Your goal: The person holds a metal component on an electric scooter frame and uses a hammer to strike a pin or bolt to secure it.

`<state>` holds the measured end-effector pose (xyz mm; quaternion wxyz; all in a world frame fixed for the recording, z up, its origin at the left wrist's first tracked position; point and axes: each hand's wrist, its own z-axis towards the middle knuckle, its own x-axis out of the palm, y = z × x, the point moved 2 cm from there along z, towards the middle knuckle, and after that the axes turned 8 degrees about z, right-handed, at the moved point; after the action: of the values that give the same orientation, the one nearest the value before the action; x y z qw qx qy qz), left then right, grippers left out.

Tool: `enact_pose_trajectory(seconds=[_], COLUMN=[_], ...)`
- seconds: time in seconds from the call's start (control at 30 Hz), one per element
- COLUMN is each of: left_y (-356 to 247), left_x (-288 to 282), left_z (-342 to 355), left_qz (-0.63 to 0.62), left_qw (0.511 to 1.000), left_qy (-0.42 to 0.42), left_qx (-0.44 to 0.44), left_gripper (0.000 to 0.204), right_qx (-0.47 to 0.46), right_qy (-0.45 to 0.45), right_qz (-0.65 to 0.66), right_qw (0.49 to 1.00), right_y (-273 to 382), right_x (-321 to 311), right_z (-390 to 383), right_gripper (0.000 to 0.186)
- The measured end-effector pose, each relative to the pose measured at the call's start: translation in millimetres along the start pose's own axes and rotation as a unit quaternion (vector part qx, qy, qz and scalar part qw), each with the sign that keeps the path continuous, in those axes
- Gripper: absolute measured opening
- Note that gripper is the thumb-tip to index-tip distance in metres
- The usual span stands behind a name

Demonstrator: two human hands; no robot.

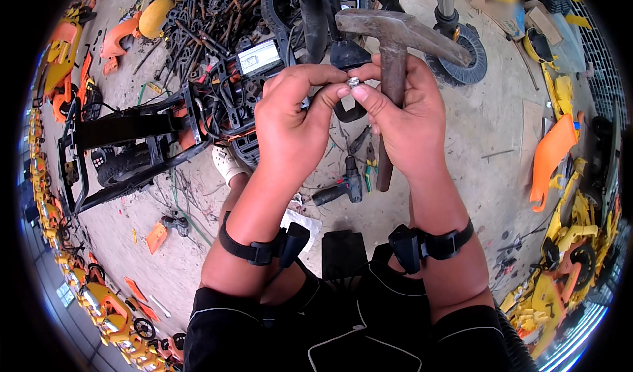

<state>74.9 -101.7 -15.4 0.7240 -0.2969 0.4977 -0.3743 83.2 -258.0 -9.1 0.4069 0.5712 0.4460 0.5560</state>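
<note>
My left hand (290, 118) pinches a small silver metal piece (353, 82), possibly a nut, between thumb and index finger at the centre. My right hand (412, 124) touches the same piece with its thumb tip while its other fingers wrap round the dark handle of a hammer (415, 32), whose head sits at the top and whose handle hangs down past the palm. Behind the hands stands a black upright tube with a wide lower end (349, 54) beside a tyre. A dark loop-shaped part shows just below my fingertips.
A black scooter frame (132, 131) lies left, below a heap of rusty metal parts (198, 26). A cordless drill (343, 190) and pliers (369, 154) lie on the concrete floor. Orange and yellow panels (554, 154) line the right; rows of yellow scooters curve along the left.
</note>
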Motion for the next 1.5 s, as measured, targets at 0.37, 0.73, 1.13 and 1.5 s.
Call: enact_pose_trajectory(seconds=[0.37, 0.73, 1.13, 1.5], left_y=[-10, -2, -1, -9], left_x=[-3, -1, -5, -9], left_z=[1, 5, 4, 12], left_qz=[-0.120, -0.183, -0.142, -0.041], left_qw=[0.986, 0.976, 0.983, 0.997], left_qy=[0.023, 0.008, 0.040, 0.048], left_qx=[-0.111, -0.119, -0.110, -0.037], left_gripper=[0.014, 0.012, 0.027, 0.015], right_qx=[-0.031, -0.046, -0.032, -0.035], right_qy=[-0.016, -0.031, -0.061, -0.027], right_qz=[-0.030, -0.069, 0.024, 0.040], right_qw=[0.999, 0.996, 0.997, 0.998], right_y=[0, -7, -3, -2], right_x=[3, 8, 5, -1], right_z=[-2, 1, 8, 9], right_gripper=[0.041, 0.043, 0.043, 0.041])
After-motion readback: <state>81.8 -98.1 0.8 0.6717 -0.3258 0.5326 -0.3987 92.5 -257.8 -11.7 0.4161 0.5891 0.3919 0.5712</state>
